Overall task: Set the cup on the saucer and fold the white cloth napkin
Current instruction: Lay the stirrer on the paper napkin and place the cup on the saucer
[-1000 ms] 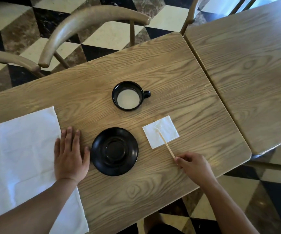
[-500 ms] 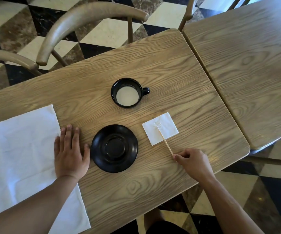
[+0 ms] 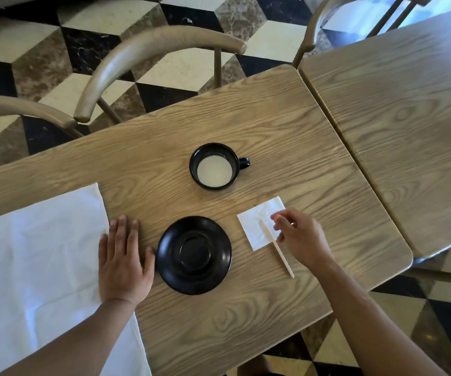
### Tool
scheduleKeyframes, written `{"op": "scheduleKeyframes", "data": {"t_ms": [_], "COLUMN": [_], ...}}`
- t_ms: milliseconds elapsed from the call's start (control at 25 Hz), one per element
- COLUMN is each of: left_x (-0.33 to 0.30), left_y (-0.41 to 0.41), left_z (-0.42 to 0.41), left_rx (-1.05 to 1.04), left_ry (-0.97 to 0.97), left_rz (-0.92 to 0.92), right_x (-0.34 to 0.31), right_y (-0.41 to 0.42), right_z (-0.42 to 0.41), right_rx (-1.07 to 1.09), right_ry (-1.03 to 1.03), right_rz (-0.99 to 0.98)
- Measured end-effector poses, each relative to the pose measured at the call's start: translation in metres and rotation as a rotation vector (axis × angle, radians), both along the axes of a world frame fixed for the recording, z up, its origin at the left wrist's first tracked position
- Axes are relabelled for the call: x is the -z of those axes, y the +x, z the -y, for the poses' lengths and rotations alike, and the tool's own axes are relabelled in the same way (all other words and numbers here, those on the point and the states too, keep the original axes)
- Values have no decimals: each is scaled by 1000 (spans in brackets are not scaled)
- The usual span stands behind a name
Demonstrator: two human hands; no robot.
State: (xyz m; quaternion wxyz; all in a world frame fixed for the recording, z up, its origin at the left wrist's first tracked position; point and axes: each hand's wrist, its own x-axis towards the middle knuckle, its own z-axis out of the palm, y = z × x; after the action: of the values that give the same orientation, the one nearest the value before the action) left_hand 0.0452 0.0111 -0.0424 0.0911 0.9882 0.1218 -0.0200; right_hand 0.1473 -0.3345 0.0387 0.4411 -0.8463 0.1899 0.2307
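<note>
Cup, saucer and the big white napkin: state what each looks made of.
Cup: probably glazed ceramic; black, glossy rim, pale liquid inside.
Saucer: likely the same glazed ceramic; black with soft highlights and a raised centre ring.
White napkin: looks like woven cloth; matte, with soft creases, lying flat on the table, which shows wood grain, whether solid or veneer is unclear.

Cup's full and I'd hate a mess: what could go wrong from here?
1. The cup holds pale liquid; carrying it to the saucer could slop some.
2. The right hand hovers over the stick and might knock it.
</note>
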Motion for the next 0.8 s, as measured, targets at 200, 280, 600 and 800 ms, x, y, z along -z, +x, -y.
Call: {"op": "scheduleKeyframes", "data": {"t_ms": [200,280,600,800], "left_x": [1,2,4,5], "left_y": [0,1,1,2], "left_z": [-3,-5,-5,-4], "left_rx": [22,19,18,17], "left_ry": [8,5,7,2], "left_rz": [-4,-4,6,20], "right_x": [7,11,30,35], "right_y": [80,104,138,138], "right_z": [-29,-35,-44,-45], "right_rx": [-68,-90,-290,-359], "right_ry": [204,265,281,302], "right_rz": [155,159,11,34]}}
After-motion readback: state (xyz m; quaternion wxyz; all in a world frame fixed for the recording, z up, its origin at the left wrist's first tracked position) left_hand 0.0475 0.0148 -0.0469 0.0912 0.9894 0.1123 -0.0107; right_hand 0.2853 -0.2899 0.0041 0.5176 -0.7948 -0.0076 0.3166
